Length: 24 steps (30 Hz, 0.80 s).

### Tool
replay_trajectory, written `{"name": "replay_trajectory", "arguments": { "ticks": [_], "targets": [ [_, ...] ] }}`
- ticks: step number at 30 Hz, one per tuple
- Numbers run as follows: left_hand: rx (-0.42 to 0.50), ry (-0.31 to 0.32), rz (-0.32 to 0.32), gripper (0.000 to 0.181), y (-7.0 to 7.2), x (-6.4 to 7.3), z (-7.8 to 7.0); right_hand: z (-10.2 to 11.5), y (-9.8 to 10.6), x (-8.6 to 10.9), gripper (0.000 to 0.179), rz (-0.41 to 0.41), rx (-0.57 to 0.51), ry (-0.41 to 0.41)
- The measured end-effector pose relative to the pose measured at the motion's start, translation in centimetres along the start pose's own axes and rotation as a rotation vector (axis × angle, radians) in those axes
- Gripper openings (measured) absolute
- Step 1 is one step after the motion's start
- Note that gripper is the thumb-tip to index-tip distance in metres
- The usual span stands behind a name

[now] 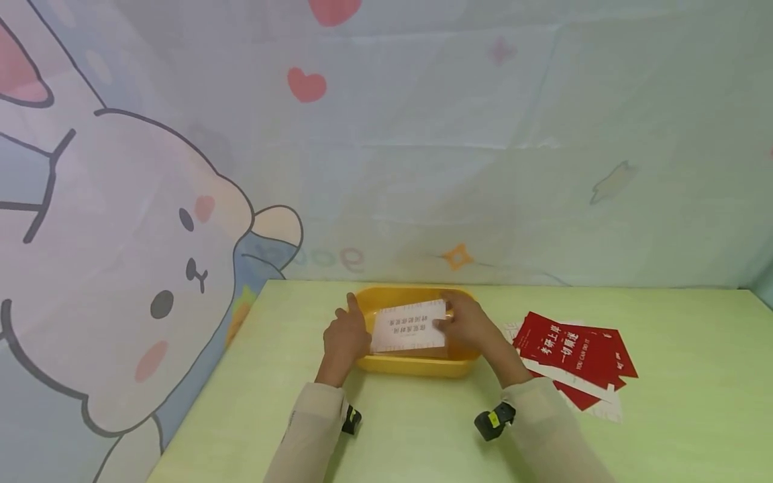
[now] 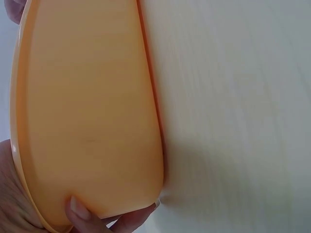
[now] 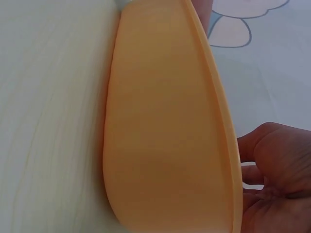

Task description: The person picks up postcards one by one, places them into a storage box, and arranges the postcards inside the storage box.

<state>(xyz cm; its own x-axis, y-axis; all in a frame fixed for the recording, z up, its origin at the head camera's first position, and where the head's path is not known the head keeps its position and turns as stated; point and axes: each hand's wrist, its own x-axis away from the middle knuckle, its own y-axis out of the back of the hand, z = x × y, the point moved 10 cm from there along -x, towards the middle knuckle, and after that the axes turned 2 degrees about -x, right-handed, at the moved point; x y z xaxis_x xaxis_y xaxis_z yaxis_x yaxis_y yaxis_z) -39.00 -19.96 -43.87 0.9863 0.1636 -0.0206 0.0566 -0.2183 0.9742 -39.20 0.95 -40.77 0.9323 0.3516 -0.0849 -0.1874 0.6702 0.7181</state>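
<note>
A yellow plastic basin (image 1: 417,367) sits near the back of the table. My left hand (image 1: 347,335) grips its left end; in the left wrist view a fingertip (image 2: 79,208) presses the outer wall and other fingers curl around the bottom corner. A white card (image 1: 410,327) with printed lines of writing lies tilted over the basin's inside. Reaching over the right end, my right hand (image 1: 468,325) pinches the card's right edge, thumb on its face. In the right wrist view the basin wall (image 3: 165,121) hides the card and part of the fingers.
To the right of the basin lies an overlapping pile of red cards (image 1: 568,349) and white cards (image 1: 606,406). A cloth backdrop (image 1: 423,188) with a printed rabbit hangs behind the pale green table (image 1: 417,429).
</note>
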Motion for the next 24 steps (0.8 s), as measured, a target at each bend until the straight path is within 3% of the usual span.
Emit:
{"name": "replay_trajectory", "arguments": {
  "ticks": [12, 24],
  "targets": [
    [0.009, 0.009, 0.005, 0.083, 0.0, 0.1, 0.1, 0.0, -1.1, -0.1, 0.062, 0.018, 0.083, -0.033],
    [0.012, -0.002, -0.002, 0.082, 0.1, 0.3, -0.1, 0.3, -2.0, -0.1, 0.077, 0.096, 0.147, -0.058]
  ]
}}
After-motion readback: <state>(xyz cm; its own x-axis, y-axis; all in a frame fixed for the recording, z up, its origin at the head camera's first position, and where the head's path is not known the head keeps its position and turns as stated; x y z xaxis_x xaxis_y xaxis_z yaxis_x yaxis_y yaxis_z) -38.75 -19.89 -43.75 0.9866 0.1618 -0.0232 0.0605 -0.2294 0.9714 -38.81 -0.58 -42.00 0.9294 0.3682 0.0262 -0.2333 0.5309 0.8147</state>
